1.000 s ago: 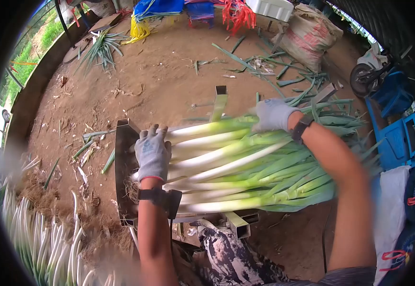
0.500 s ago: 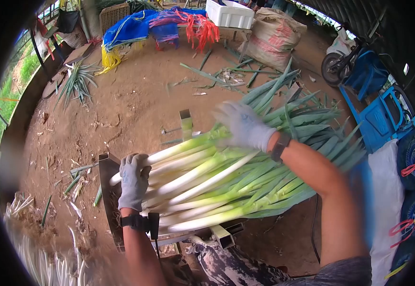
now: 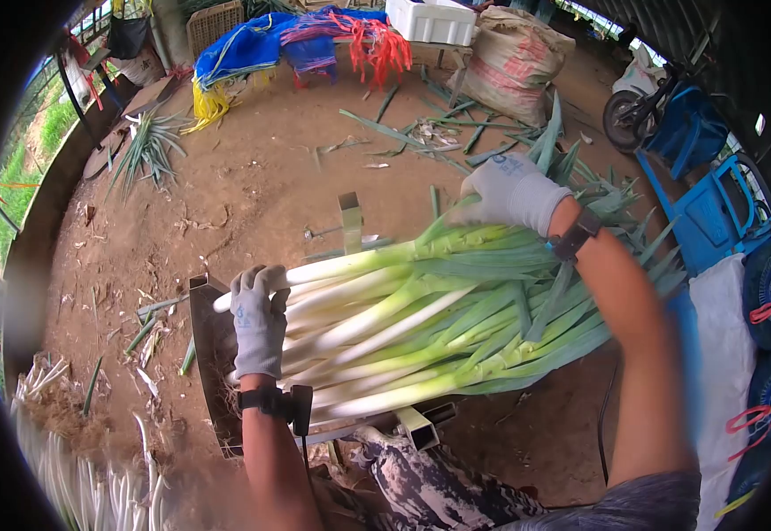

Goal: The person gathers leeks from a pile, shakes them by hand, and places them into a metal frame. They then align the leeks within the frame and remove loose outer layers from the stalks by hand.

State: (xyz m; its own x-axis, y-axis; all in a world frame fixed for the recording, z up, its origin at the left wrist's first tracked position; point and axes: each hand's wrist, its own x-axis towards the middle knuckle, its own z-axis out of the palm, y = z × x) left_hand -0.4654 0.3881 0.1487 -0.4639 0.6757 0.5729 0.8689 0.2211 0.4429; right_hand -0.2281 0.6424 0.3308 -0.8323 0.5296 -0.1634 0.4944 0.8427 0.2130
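A thick pile of long green onions lies across a metal stand, white root ends at the left and green leaves at the right. My left hand, in a grey glove, curls over the white end of the topmost stalk beside the stand's dark end plate. At the upper edge of the pile my right hand, also gloved, is closed around green leaves, its fingertips partly hidden. A square metal post rises just behind the pile.
More onions lie at the lower left. Behind are a small leaf bundle, a blue cloth with red ties, a white box and a large sack. A blue frame stands at the right.
My right hand has moved right and slightly up, from over the stalks to the leaves at the upper edge. My left hand stays near the white ends.
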